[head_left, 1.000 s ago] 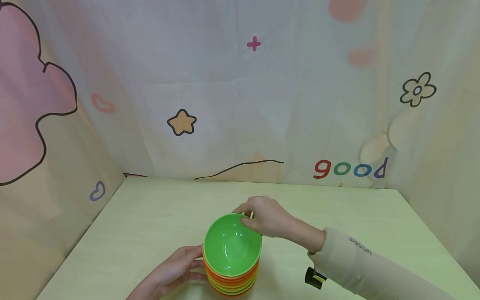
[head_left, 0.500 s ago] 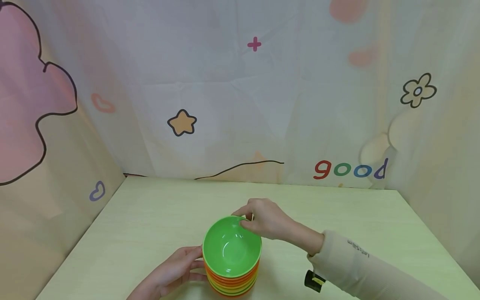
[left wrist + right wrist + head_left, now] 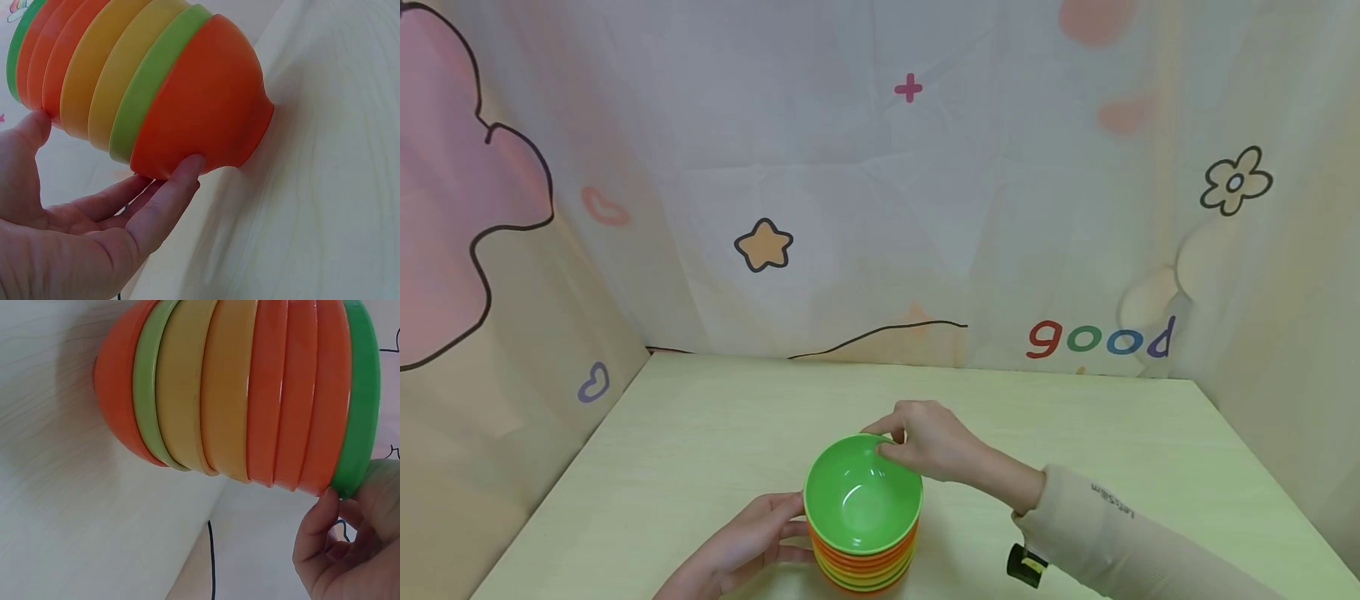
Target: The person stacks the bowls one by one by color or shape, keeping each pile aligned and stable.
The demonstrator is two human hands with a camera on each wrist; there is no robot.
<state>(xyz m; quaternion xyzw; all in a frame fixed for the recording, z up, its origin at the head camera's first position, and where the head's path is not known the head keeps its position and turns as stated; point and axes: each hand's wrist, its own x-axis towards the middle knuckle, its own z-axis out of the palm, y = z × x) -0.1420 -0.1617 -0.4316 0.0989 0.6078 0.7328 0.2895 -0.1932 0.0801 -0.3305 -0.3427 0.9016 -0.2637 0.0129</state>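
Note:
A stack of nested bowls stands upright on the table, with a bright green bowl (image 3: 863,496) on top. My right hand (image 3: 936,442) pinches its far right rim, thumb inside and fingers outside. Beneath it, in the right wrist view, come several red-orange bowls (image 3: 299,394), yellow bowls (image 3: 181,387), a light green bowl (image 3: 145,387) and an orange bottom bowl (image 3: 115,387). My left hand (image 3: 756,537) rests against the stack's left side. In the left wrist view its thumb touches the upper bowls, and its extended fingers (image 3: 165,203) touch the orange bottom bowl (image 3: 209,100).
The pale wooden table (image 3: 715,433) extends around the stack. A printed cloth (image 3: 850,183) rises behind and along both sides. A black device (image 3: 1027,567) hangs beneath the right sleeve (image 3: 1097,517).
The right hand and the green bowl's far rim have shifted slightly down and left in the head view. The left hand stays in place against the stack.

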